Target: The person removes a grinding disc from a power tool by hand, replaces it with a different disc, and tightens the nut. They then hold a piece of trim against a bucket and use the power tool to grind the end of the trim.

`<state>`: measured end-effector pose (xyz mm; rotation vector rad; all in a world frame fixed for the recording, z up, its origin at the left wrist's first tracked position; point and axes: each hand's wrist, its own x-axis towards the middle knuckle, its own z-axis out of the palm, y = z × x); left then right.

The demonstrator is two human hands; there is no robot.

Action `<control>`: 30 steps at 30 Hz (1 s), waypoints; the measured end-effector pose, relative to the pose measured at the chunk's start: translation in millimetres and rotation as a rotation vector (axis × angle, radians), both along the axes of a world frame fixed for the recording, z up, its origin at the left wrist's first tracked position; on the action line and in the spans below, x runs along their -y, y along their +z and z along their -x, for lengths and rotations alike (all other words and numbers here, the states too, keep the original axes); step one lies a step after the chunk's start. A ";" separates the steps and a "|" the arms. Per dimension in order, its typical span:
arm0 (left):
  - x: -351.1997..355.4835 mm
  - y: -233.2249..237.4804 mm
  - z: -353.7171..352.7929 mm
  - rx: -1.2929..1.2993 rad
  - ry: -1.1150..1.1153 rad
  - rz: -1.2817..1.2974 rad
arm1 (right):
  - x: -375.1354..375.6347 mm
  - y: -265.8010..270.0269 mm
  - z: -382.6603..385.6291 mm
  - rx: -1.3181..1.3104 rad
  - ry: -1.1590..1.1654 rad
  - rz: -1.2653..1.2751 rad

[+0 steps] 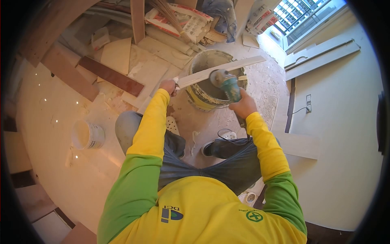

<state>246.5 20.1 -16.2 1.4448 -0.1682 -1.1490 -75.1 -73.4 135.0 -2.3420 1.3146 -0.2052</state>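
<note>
Pale tile strip (196, 78) under green grinder (230, 88)

I look from the head, steeply down, close above the left hand (167, 86) and right hand (243, 106); edges seem warped.

Dusty floor (266, 87), large stained bucket (202, 99), small white bucket (88, 135), reddish plank (110, 75), loose tile pieces (118, 55), sacks (185, 18) behind

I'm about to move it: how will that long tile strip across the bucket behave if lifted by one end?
Probably stiff: the tile strip spans the bucket without sagging. Long and narrow, it could snap if levered from the end the left hand grips. Resting only on the rim, it may tip off easily.
</note>
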 end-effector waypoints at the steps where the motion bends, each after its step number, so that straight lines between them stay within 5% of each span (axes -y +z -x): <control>1: 0.1 0.0 0.3 0.030 -0.007 -0.005 | 11.2 0.1 4.4 0.019 -0.039 -0.010; 6: -1.3 4.2 0.2 -0.044 -0.010 -0.007 | 40.0 -6.3 13.1 0.037 -0.183 -0.045; 19: -0.6 8.8 2.7 -0.137 0.031 0.004 | -60.8 -3.4 -23.0 0.033 0.148 -0.084; 30: -1.7 7.8 0.8 -0.153 0.035 -0.008 | 61.3 -6.7 18.1 0.041 -0.113 -0.031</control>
